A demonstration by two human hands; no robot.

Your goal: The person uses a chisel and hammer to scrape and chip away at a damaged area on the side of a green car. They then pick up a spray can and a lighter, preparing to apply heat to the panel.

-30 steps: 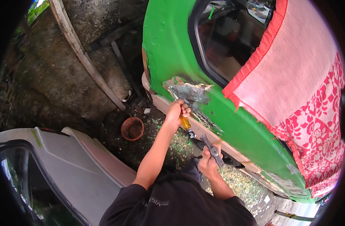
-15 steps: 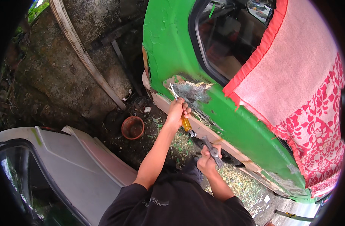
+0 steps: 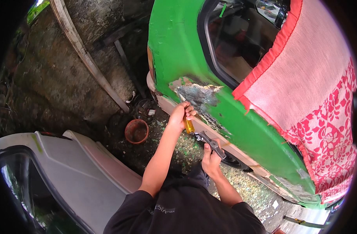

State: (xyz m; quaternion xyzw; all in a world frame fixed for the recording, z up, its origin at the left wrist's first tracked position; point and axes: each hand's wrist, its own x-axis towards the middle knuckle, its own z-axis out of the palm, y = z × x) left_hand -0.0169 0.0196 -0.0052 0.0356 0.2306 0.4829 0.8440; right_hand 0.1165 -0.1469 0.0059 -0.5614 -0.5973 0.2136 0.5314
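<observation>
My left hand (image 3: 182,113) is closed around a screwdriver with a see-through amber handle (image 3: 189,126). Its shaft points up toward a scraped, bare patch (image 3: 200,94) on the green car body (image 3: 174,43); the hand and glare make the tip hard to see. In my right hand (image 3: 212,159) is a grey metal hammer (image 3: 212,145), gripped close under its head. One end of the head is at the butt of the screwdriver handle; whether they touch I cannot tell.
A red-and-pink patterned cloth (image 3: 295,74) drapes over the green car beside its window (image 3: 237,43). To the left stands a grey car (image 3: 81,171). A terracotta pot (image 3: 136,131) sits on the ground between them. Paint flakes (image 3: 244,187) litter the ground.
My right hand has swung the hammer up and left, up to the screwdriver's butt. The left hand and screwdriver have shifted slightly left.
</observation>
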